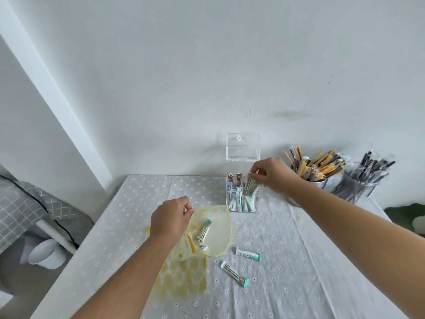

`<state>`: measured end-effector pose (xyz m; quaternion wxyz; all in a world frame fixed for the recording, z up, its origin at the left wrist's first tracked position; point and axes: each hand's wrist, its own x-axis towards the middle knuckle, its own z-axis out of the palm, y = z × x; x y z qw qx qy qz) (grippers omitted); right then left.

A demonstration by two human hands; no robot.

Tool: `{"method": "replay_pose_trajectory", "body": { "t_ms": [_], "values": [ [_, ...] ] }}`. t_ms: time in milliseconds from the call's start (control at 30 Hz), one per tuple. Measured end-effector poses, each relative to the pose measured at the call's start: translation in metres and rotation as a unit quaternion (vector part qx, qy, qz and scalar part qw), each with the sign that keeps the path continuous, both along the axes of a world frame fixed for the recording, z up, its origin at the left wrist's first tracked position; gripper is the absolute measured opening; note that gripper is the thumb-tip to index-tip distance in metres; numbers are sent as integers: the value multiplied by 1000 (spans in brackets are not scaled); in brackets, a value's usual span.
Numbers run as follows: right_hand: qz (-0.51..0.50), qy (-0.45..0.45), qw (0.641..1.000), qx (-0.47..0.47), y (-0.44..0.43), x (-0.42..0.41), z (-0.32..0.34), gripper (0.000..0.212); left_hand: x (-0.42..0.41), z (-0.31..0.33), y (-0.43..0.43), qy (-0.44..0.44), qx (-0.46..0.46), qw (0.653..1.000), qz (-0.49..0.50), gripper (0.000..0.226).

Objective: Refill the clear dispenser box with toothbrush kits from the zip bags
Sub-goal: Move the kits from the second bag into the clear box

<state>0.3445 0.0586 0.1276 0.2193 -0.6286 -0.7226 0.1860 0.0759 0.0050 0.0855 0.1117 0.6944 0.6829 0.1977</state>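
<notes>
A: Toothbrush kits [243, 196] fill the lower part of the clear dispenser box [242, 157], which stands at the far side of the counter [310, 261], close to the wall, with its lid tipped up and back.

B: And the right hand [271, 174]?

A: It reaches in from the right to the box's open top. Its fingers [254, 171] are pinched closed on the top end of one kit [249, 184], which stands tilted and partly inside the box.

B: What about the left hand [171, 216]?

A: It is nearer and further left, fingers curled shut on the rim of a yellow zip bag [213, 233], pulling the mouth open. Two kits [204, 229] show through the bag's clear side. The bag's patterned lower part lies flat on the counter, towards the near edge.

B: Anything loose?

A: Two more kits lie on the counter just right of the bag: one [248, 253] almost level, another [234, 273] nearer, slanting, with its green end pointing near-right. Neither touches the bag.

B: And beyond the right arm?

A: A metal cup [318, 181] of yellow and dark wrapped sticks, then a clear jar [358, 187] of dark ones further right, both by the wall. A white eyelet cloth covers the counter. A bed with grey checked bedding [27, 203] sits far left.
</notes>
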Motion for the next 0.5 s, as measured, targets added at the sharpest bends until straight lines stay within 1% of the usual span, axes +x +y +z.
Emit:
{"method": "replay_pose_trajectory", "body": {
  "t_ms": [167,267,400,500],
  "values": [
    [-45,-39,998,-17,39,16,-11,17,-4,-2,1,-8,4,1000,8,11],
    [-62,-47,996,-32,60,17,-22,16,-7,-3,3,-9,7,1000,15,12],
    [-36,-58,996,-62,78,13,-39,13,-7,-4,8,-13,8,1000,25,17],
    [-1,-85,993,-87,84,9,-48,12,-7,-3,11,-18,9,999,27,13]
  ]
}}
